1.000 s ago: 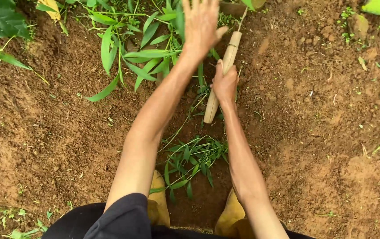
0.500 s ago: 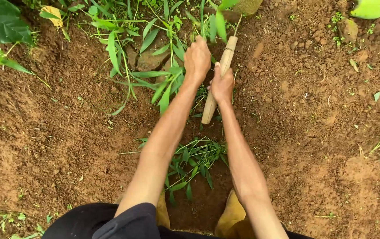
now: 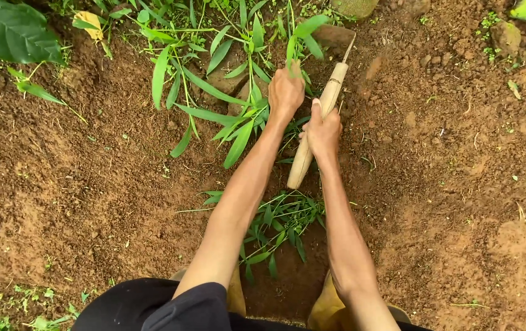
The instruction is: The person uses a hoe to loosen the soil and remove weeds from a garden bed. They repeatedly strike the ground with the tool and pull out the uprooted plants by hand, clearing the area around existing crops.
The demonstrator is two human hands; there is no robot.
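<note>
Head cam: right hand grips wooden handle, left hand alongside clutching weeds

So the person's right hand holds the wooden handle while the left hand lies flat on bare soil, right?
Not quite. In the head view the left hand is closed around a clump of green grass blades, not flat on bare soil. The right hand does hold the wooden handle.

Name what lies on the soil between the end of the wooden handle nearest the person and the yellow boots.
In the head view, a small clump of narrow green leaves lies between the wooden handle and the yellow boots, between the forearms.
</note>
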